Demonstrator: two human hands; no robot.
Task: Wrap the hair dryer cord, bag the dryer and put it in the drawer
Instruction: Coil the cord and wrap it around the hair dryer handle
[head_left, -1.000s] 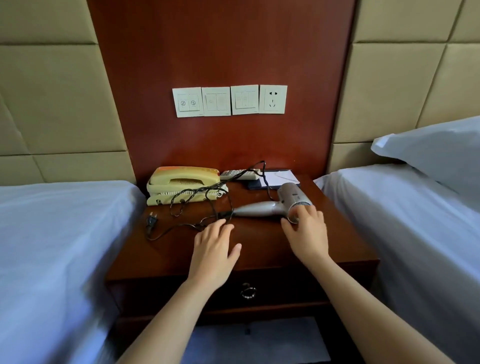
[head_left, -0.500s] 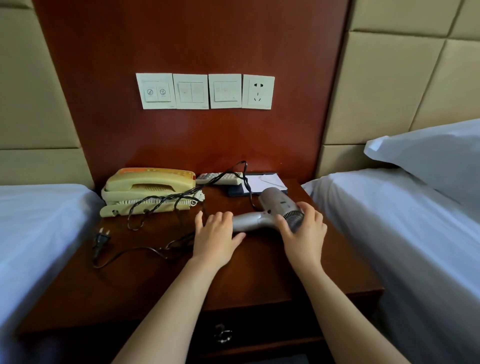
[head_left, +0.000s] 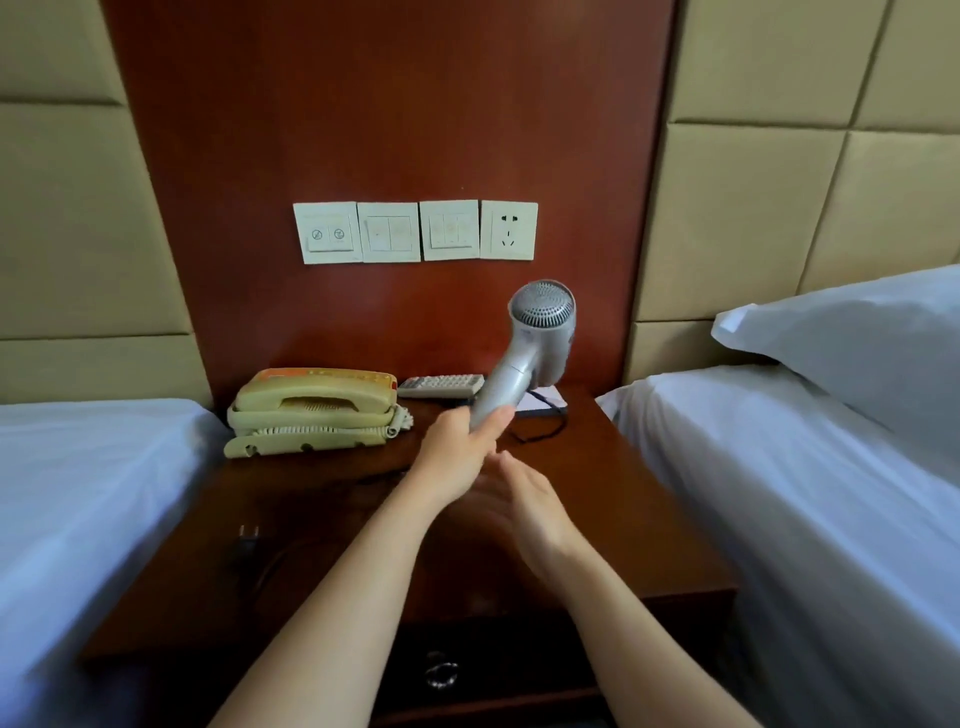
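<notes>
Dryer (head_left: 540, 332): aloft at centre frame, grille toward me. Near to far I log:
- drawer (head_left: 441, 670), lower centre, closed
- plug (head_left: 248, 535), lower left on nightstand (head_left: 649, 519), cord (head_left: 550, 434) lying loose
- right hand (head_left: 524, 499), fingers outstretched, blurred, gripping nothing, likely bound for the cord
- left hand (head_left: 465, 447), fingers clamped round the handle, holding it up, I judge, for wrapping
- phone (head_left: 311, 410) and remote (head_left: 441, 385) behind

No bag in view.
</notes>
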